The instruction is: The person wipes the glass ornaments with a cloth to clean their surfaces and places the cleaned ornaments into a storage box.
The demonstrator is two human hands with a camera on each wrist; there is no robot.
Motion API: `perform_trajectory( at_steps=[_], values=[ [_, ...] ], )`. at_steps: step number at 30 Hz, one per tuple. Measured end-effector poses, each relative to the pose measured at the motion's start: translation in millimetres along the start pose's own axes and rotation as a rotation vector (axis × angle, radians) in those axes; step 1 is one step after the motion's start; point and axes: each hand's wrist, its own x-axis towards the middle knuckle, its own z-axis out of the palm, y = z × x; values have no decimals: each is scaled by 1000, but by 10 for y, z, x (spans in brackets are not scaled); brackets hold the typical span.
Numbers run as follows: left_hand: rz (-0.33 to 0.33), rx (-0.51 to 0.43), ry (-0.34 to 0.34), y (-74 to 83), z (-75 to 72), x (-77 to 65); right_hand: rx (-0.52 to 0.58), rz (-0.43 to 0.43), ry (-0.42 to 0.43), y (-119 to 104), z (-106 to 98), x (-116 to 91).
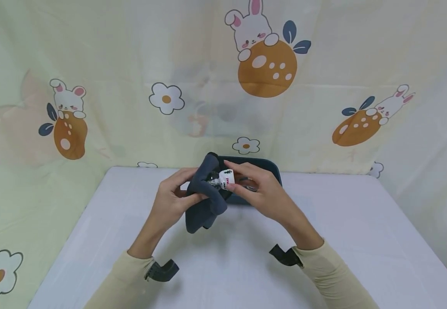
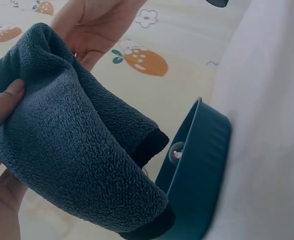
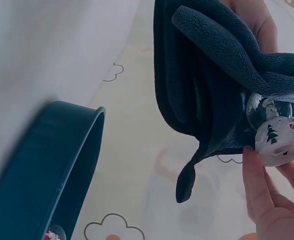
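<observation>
Over the table (image 1: 347, 223), hands (image 1: 264, 189) pinch cloth (image 1: 199, 213) and snow globe (image 1: 223, 180), axis sideways, base right.

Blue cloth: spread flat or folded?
Folded over, not flat: the cloth is held bent in the left hand, one fold lapping the snow globe.

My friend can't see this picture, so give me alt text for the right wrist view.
The right-hand grip holds a small, white-based, clear-domed snow globe, partly covered by a dark blue fleecy cloth in the left-hand grip. At left is a smooth, dark teal bin.
</observation>
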Motion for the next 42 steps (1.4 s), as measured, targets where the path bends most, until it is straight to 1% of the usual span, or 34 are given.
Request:
perform_trajectory(
  at_steps=[3, 7, 10, 13, 15, 17, 22, 24, 28, 31, 35, 39, 42],
  values=[
    [-38, -14, -8, 62, 0, 9, 33, -29, 21, -79, -5, -12],
    [-56, -11, -12, 67, -3, 19, 48, -97, 55, -173, -7, -12],
    [-63, -16, -14, 5, -11, 27, 47, -171, 82, -193, -5, -6],
    [-68, -13, -13, -81, -22, 35, 33, -251, 105, -158, 2, 1],
    [-73, -13, -8, -131, -32, 39, -2, -299, 118, -105, 9, 5],
    [-76, -5, -2, -154, -36, 40, -62, -348, 134, -24, 15, 12],
    [-116, -14, 8, -149, -35, 34, -198, -456, 165, 159, 17, 33],
    [-128, -25, 8, -141, -34, 32, -217, -493, 167, 191, 16, 40],
    [-128, -36, 6, -140, -32, 32, -237, -560, 164, 220, 17, 50],
    [-123, -46, -5, -147, -29, 32, -248, -582, 161, 220, 14, 48],
    [-120, -63, -26, -124, -11, 30, -255, -569, 161, 210, 12, 38],
    [-101, -59, -32, -15, 18, 21, -253, -533, 170, 205, 16, 35],
    [-78, -46, -33, 64, 35, 13, -231, -483, 169, 208, 21, 33]
  ],
)
